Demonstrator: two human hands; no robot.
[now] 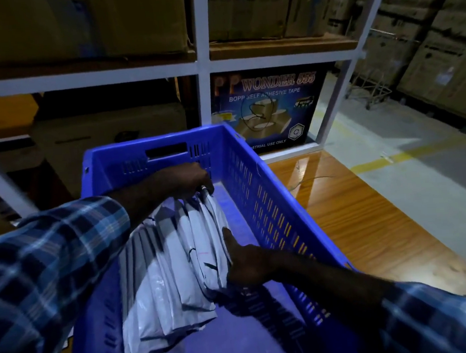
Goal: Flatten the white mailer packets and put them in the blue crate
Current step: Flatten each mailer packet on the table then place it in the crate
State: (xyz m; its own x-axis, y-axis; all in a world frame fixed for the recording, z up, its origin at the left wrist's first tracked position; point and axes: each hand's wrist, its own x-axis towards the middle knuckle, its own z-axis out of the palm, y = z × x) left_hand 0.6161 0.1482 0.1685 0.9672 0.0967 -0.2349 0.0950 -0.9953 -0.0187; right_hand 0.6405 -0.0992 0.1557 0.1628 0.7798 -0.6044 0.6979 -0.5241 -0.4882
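While both hands hold the stack of white mailers (176,254) inside the blue crate (254,180), the left hand (187,180) pinching its far end and the right hand (247,262) gripping its near right edge, the slippery packets could fan apart and slide if either grip loosens. Their long axis runs from near to far, leaning slightly right.

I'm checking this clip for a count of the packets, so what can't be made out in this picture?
- Head view: the number of white mailer packets; they overlap, and the left hand and right hand cover their ends.
- The right hand's fingers: tucked under the stack.
- The blue crate: its near end is cut off by the bottom edge, its left wall hidden by the plaid sleeve.
- Shelf boxes: too dark to read.
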